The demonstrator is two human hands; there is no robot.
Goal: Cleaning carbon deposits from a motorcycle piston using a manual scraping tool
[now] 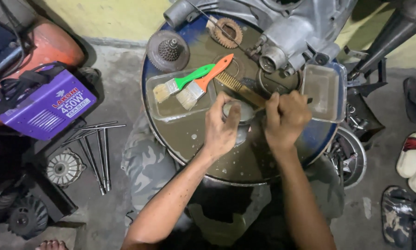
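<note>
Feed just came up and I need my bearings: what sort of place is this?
Probably a small motorcycle or engine repair workshop. An engine casing and gears sit on a wet drum top, T-handle wrenches lie on the concrete floor, and a purple welding machine stands nearby.

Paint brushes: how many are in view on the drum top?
2. The green-handled brush and the orange-handled brush lie side by side across the clear tray, beyond the left hand. Others may be hidden under the engine casing.

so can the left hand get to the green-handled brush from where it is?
Probably yes. The left hand rests on a small round metal part, occupied with it. The green-handled brush lies uncovered in the tray just beyond it, with only the orange-handled brush alongside.
</note>
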